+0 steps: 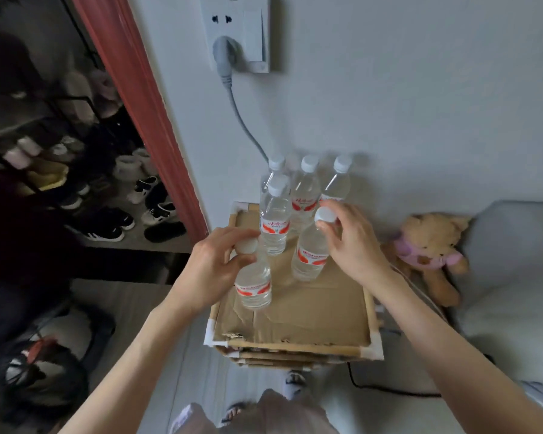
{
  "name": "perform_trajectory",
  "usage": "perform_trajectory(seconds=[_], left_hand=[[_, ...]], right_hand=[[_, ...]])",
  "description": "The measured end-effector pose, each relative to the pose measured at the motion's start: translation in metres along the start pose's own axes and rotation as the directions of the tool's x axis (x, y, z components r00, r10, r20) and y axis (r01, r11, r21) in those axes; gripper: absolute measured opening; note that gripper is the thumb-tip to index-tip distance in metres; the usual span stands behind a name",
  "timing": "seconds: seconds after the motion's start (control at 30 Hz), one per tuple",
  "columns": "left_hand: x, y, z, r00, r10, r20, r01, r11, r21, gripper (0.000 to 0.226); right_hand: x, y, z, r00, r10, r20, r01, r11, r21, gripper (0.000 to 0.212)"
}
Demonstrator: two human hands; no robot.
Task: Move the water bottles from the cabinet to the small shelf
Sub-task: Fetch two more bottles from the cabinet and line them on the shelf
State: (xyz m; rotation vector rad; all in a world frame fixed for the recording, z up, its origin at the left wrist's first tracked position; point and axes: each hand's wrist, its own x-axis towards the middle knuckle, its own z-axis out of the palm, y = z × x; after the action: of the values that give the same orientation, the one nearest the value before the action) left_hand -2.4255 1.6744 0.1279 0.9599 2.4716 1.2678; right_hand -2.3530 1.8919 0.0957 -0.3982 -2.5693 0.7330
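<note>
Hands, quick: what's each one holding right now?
Left hand: fingers curled round the cap of the front-left bottle.
Right hand: pinching the cap of the front-right bottle.

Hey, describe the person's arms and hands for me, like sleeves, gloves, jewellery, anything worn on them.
Both arms are bare from as far up as the picture shows down to the fingertips: no sleeves reach the forearms. The left hand and right hand wear no gloves. No watch, bracelet or ring shows on either wrist or on the fingers, as far as the slightly blurred picture lets me tell. The nails look short and plain.
</note>
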Motion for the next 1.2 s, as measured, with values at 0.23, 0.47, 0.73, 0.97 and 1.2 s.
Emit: perform_trajectory(seconds=[0.23,0.47,0.73,0.97,1.2], left_hand=[[0.032,0.007,0.030,0.992,-0.111,-0.065,0.113,0.994,0.015,0.034],[0.046,0.001,0.035,0.989,-0.127,-0.077,0.130,0.991,0.030,0.035],[0.040,0.001,0.031,0.990,-0.135,-0.044,0.136,0.990,0.023,0.033],[0.039,0.001,0.033,0.991,-0.127,-0.031,0.127,0.992,0.003,0.034],[0.039,-0.004,0.031,0.994,-0.104,-0.018,0.104,0.995,0.007,0.036]], right_hand=[[0.052,0.037,0.008,0.989,-0.059,0.133,0.050,0.996,0.069,0.030],[0.074,0.037,0.004,0.956,-0.122,0.265,0.085,0.986,0.146,0.042],[0.079,0.037,-0.005,0.935,-0.125,0.332,0.094,0.990,0.109,0.033],[0.079,0.038,-0.011,0.965,0.050,0.259,-0.056,0.998,0.014,0.038],[0.081,0.031,-0.015,0.930,0.005,0.369,-0.021,0.999,0.039,0.038]])
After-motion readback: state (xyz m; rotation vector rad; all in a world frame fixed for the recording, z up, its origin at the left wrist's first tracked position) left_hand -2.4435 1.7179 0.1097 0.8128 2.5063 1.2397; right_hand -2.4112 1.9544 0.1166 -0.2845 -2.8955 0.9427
